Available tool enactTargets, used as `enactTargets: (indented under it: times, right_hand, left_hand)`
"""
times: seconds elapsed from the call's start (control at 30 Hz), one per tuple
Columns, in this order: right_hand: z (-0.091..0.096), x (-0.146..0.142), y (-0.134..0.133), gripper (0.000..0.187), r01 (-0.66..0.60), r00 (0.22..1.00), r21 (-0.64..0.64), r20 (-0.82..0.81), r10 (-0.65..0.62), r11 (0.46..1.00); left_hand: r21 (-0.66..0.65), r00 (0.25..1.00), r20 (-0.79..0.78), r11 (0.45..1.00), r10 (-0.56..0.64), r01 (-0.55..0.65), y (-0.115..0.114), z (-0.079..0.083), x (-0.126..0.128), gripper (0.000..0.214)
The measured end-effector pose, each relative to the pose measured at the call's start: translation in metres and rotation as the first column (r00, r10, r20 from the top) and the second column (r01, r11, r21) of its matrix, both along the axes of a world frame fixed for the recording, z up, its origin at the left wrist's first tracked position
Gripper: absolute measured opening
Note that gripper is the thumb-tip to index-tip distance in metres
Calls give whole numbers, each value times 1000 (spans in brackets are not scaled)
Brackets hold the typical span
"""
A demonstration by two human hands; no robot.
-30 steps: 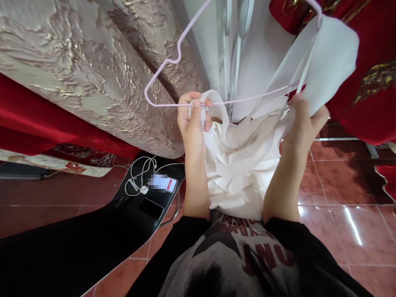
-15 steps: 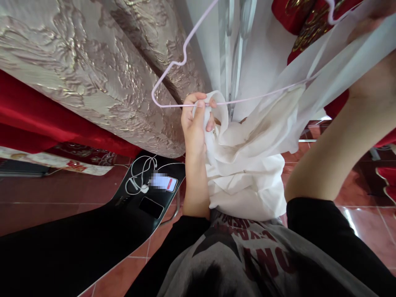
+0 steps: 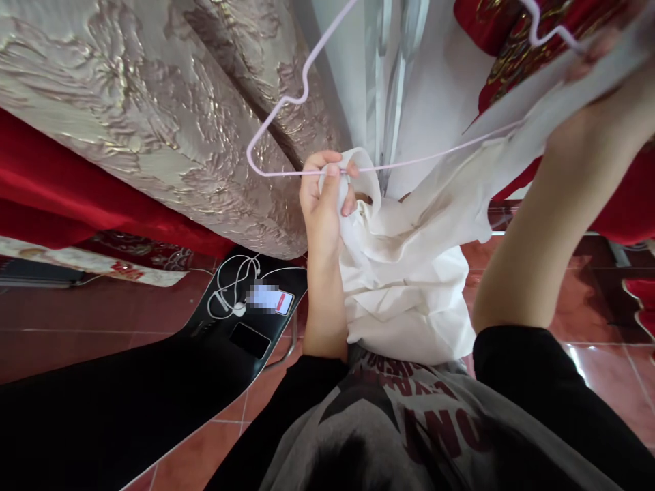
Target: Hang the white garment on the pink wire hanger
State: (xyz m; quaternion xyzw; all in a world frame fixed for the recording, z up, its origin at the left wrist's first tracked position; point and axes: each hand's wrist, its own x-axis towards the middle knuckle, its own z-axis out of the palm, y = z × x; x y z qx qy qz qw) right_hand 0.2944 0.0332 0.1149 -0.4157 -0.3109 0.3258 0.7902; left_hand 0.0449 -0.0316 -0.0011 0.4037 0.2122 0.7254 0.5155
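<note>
My left hand (image 3: 327, 184) is closed around the lower bar of a thin pale-pink hanger (image 3: 271, 123), pinching a rolled edge of sheer white cloth (image 3: 404, 273) against it. The cloth hangs in folds over my lap and stretches up to the right. At the upper right my right hand (image 3: 588, 61) is smeared by motion; its fingers seem closed on the raised part of the cloth, close to the hanger's other shoulder. The hanger's top lies outside the picture, and the cloth covers part of its bar on the right.
A black lounger-like seat (image 3: 153, 382) at the left carries a lit phone (image 3: 273, 300), a dark phone (image 3: 250, 341) and white earphones (image 3: 238, 309). Shiny embossed drapery (image 3: 153, 123) and red fabric (image 3: 76, 184) hang at the left. More red, gold-patterned fabric (image 3: 512, 61) hangs at the upper right.
My right hand and forearm have shifted left, drawing the raised cloth into a narrower, tighter strip. The hanger has tilted slightly, while my left hand keeps its hold in nearly the same place.
</note>
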Motion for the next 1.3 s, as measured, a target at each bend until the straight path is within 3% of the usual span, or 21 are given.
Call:
enactTargets:
  times: [0.07, 0.13, 0.23, 0.3, 0.4, 0.47, 0.57, 0.67, 0.8, 0.93, 1.03, 1.13, 1.2, 1.3]
  right_hand:
    - [-12, 3, -9, 63, 213, 942, -7, -264, -207, 977]
    - [-30, -1, -20, 58, 288, 928, 58, -264, -264, 956]
    - [-59, -24, -30, 50, 171, 985, 207, -42, -166, 963]
    - [-74, -48, -35, 35, 25, 986, 208, 156, -58, 978]
    - [-88, -78, -43, 29, -208, 872, 63, 465, 156, 976]
    - [-95, -88, -50, 36, -245, 787, -17, 580, 209, 969]
    - [-106, -91, -58, 35, -161, 788, -4, 601, 131, 987]
    - [-114, -90, -58, 27, -133, 830, 23, 548, 99, 991]
    - [-118, -89, -51, 25, -136, 851, -35, 508, 135, 990]
    - [-121, -87, -46, 22, -166, 863, -51, 476, 170, 985]
    - [-125, -87, -47, 22, -169, 861, -49, 478, 172, 984]
    - [-129, -89, -48, 25, -187, 856, -43, 482, 185, 981]
    - [-130, -91, -48, 26, -194, 861, -25, 474, 183, 981]
    - [-130, -89, -48, 27, -180, 864, -21, 475, 168, 983]
  left_hand:
    - [-11, 1000, 4, 1000, -3, 3, 1, -1, 1, 15]
    - [-24, 1000, 23, 1000, -14, 15, 2, -2, 2, 14]
    - [-63, 998, 58, 998, -27, 31, 0, 0, 5, 9]
    - [-102, 998, 55, 994, -21, 27, -1, 1, 7, 8]
    - [-147, 1000, 16, 989, 20, -17, -3, 3, 8, 11]
    - [-148, 999, -17, 989, 29, -32, -5, 3, 9, 15]
    - [-130, 999, -54, 992, -9, 2, -9, 2, 7, 16]
    - [-227, 998, -56, 974, 1, -14, -12, -1, -3, 26]
    - [-371, 981, -63, 908, 183, -193, -5, -1, -36, 33]
    - [-427, 947, -33, 852, 320, -303, 12, 19, -73, 28]
    - [-370, 957, -67, 884, 282, -287, 17, 47, -82, 27]
    - [-214, 973, -208, 965, 105, -150, 16, 73, -71, 27]
    - [-125, 932, -362, 991, -5, -43, 17, 82, -57, 27]
    - [42, 862, -506, 999, 27, -7, 27, 85, -36, 22]
